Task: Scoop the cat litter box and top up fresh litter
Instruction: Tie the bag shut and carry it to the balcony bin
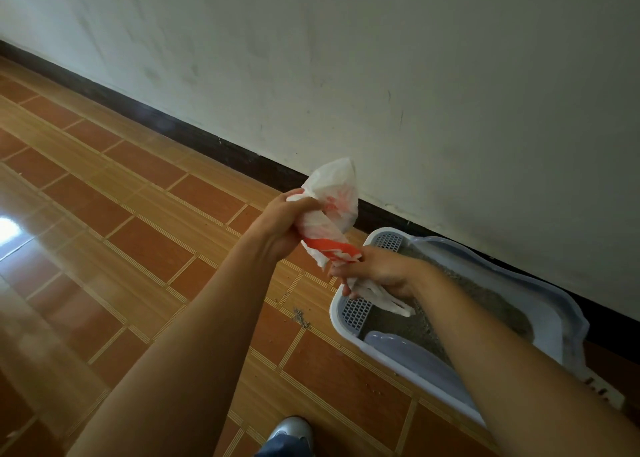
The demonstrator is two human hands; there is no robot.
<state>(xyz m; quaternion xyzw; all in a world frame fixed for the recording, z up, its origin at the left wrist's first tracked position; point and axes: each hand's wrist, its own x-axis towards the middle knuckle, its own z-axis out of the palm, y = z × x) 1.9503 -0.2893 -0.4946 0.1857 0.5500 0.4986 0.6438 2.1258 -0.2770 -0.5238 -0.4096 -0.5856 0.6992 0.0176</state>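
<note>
Litter box (381,356) lies on the floor (138,214) just below and beyond my right hand (377,269). Its long side is against the wall (415,75), I judge to keep it out of the walkway. Grey litter (408,325) fills its middle, and a slotted step (356,312) sits at the end nearest that hand.

On the head view, both hands hold one white-and-red plastic bag (332,214), stretched between them. My left hand (284,224), above and left of the right, is wrapped round the bag's bulging part. The right is closed on the loose handle end, with strips trailing below its fingers. The stretch between them looks twisted. I read that as wringing the neck closed so scooped waste stays in, though I cannot see the contents. Working near the box end, I judge, lets anything dropped land in litter. A few grains (301,316) lie on the floor left of the right hand. Topping up looks not yet done.
</note>
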